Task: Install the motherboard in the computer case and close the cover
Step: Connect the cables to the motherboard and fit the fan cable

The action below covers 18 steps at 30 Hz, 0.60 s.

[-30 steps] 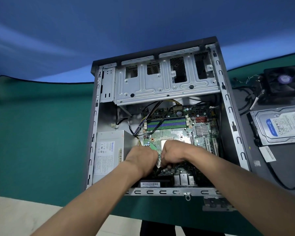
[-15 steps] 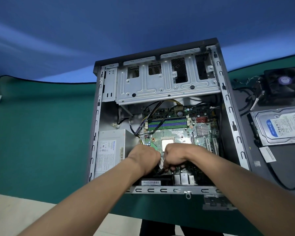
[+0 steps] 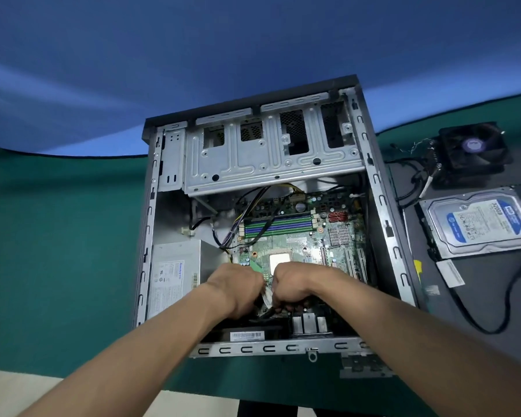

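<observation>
The counter [image 3: 57,236] is covered by a green mat. An open computer case [image 3: 382,206] is laid on its side on the mat. Right of the case, a dark panel [image 3: 494,296] is laid flat. On that panel, a black cooler fan [image 3: 472,149] is set farthest from the viewer; nearer, a hard drive [image 3: 478,224] and a black cable [image 3: 475,323] are seen.

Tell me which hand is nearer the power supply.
Left. The left hand sits just right of the power supply, beside its edge; the right hand is farther right, over the motherboard.
</observation>
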Tool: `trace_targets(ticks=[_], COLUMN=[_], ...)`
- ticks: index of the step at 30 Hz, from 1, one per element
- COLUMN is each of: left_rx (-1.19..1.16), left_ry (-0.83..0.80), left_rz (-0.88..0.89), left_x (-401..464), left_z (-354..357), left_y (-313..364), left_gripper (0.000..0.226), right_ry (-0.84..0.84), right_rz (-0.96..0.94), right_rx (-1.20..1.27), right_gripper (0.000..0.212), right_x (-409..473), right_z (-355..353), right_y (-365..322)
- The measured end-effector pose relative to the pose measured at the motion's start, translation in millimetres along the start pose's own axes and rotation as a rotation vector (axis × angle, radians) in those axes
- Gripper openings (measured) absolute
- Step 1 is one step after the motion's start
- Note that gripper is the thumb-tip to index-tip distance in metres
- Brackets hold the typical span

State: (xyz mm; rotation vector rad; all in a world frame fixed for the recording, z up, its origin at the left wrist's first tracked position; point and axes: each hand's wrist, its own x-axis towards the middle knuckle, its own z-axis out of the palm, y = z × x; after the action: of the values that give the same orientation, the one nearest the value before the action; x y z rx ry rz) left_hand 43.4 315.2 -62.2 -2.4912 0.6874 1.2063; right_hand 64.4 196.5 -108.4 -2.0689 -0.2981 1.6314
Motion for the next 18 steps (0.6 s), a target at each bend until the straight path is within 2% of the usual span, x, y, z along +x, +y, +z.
trace_targets(ticks=[6,18], left_rx=[-0.023,-0.080], left_ry=[0.016,0.018], left_rz=[-0.019,-0.019], left_x=[-2.8,-8.8], left_z=[0.3,0.8], left_y=[1.2,1.0], left_gripper=[0.011,0.018], right_ry=[0.024,-0.006], right_rz=[-0.013,-0.039], right_rx=[-0.019,-0.042], right_gripper=[0.019,0.018], right_x=[3.8,3.0], right_z=[1.1,2.6], right_y=[1.6,2.8])
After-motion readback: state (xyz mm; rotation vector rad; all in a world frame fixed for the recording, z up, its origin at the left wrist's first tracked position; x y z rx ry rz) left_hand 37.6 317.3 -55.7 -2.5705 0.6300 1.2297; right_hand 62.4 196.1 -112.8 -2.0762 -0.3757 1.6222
